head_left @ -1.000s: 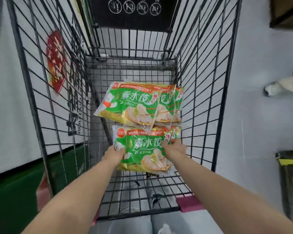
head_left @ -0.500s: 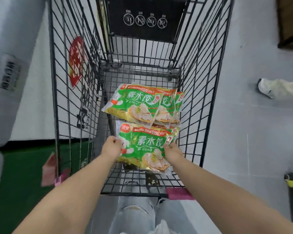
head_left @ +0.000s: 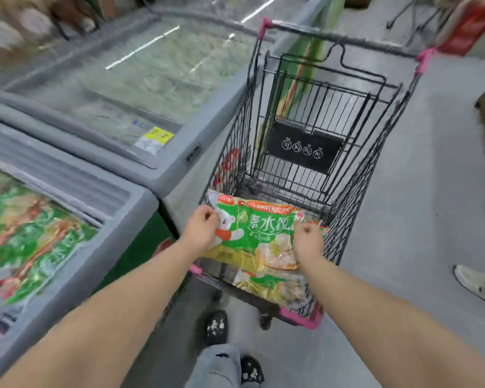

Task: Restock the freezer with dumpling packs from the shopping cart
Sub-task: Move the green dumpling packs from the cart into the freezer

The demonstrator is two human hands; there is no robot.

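Moved: view has swung up from the basket floor to take in the aisle; the dumpling pack (head_left: 259, 231) has come up from the basket bottom and is now at rim height.
Pack position: centre of the frame, over the near end of the shopping cart (head_left: 368, 175), clear of the wire floor.
Left hand (head_left: 200, 229): fingers curled, pinching the pack's left edge.
Right hand (head_left: 308, 239): fingers curled, gripping the pack's right edge.
Long axis: runs left to right across the frame, with the right end a little lower.
Facing: printed side up toward the camera, red band edge toward the far end of the cart, lettering reading upright.
Second pack (head_left: 266, 284): shows just below the held one; I cannot tell whether it is carried too or lies in the cart.
Near freezer (head_left: 118, 219): lower left of the frame, just beside the cart, with green packs (head_left: 31, 242) inside; too blurred to tell whether its lid is open.
Far freezer (head_left: 179, 152): upper left, under a glass lid.
Done: one pack lifted out, by my reading.
Left: carry it leftward into the freezer, then go back for what stays in the cart.
Bystander's shoe (head_left: 479, 284): right edge, well apart.
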